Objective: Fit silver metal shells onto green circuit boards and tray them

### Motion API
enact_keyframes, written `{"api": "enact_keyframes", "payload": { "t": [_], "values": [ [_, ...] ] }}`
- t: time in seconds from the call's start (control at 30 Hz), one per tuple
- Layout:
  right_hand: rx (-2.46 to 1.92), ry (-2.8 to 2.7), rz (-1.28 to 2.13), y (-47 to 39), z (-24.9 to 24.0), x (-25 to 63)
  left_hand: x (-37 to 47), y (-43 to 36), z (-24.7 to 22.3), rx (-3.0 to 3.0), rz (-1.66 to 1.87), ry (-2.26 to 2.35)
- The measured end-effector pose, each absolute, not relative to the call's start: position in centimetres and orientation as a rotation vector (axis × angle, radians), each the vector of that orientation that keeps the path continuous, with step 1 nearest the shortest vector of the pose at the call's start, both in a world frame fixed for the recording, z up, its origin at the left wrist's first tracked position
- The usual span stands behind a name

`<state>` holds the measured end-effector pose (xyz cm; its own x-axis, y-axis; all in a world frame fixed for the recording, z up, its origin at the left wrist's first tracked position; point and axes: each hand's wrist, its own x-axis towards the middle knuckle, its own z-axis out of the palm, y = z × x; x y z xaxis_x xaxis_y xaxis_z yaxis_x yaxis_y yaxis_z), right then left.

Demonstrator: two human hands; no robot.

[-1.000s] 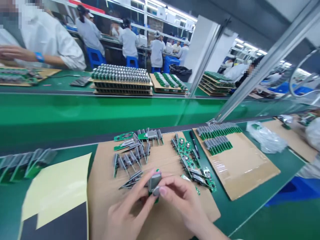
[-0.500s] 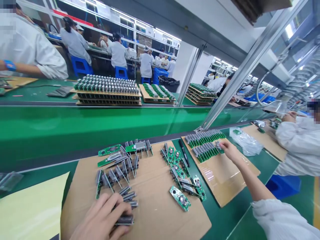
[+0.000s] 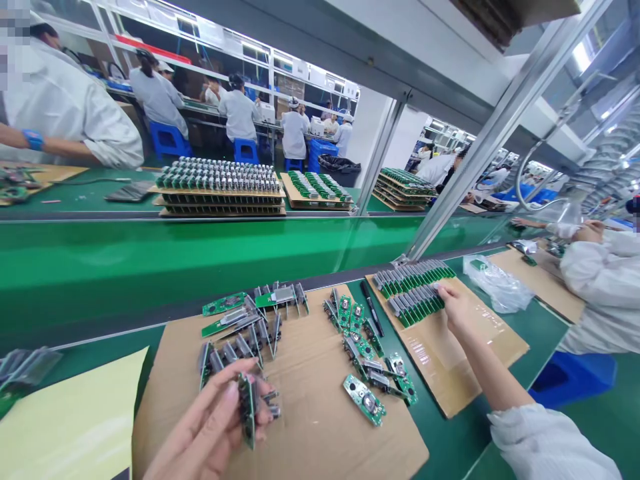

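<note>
My left hand (image 3: pixel 215 423) holds a green circuit board (image 3: pixel 248 408) on edge between thumb and fingers, above the left part of a cardboard sheet (image 3: pixel 320 427). Beyond it, several boards with grey screens (image 3: pixel 250 337) stand or lean together. At the sheet's right side lies a loose group of boards, with one flat board (image 3: pixel 365 400) nearest. My right hand (image 3: pixel 453 305) pinches a board at the right end of the front row (image 3: pixel 413 305) on a second cardboard sheet (image 3: pixel 450 380). Its fingertips hide most of that board.
A black pen (image 3: pixel 371 308) lies between the sheets. A plastic bag (image 3: pixel 497 283) is at right, yellow paper (image 3: pixel 75 413) at left. Board stacks (image 3: pixel 220 193) stand beyond the green belt (image 3: pixel 150 250). A metal post (image 3: pixel 463 167) rises behind the right sheet. Other people sit around.
My left hand has risen from the boards with one now between its fingers. My right hand still pinches at the row's end, its wrist a little more upright. The view has shifted slightly.
</note>
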<state>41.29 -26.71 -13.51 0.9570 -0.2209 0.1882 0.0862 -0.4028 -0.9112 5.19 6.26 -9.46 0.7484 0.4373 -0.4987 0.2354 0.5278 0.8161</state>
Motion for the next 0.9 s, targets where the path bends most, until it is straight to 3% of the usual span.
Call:
{"api": "enact_keyframes", "payload": {
  "t": [0.3,0.5,0.63,0.9],
  "values": [
    [-1.792,-0.045,-0.465,-21.2,-8.9,34.2,4.7,4.5,-8.4,1.008,0.146,0.65],
    [-1.725,-0.402,0.038,-11.7,-7.6,22.8,4.9,3.8,-8.2,1.1,0.237,0.678],
    [-1.674,-0.557,0.237,-8.2,-8.0,17.3,5.0,3.8,-8.1,1.06,0.347,0.769],
    [-1.693,-0.6,0.186,-8.4,-10.8,14.8,4.8,3.5,-7.8,0.729,0.195,0.529]
  ]
}}
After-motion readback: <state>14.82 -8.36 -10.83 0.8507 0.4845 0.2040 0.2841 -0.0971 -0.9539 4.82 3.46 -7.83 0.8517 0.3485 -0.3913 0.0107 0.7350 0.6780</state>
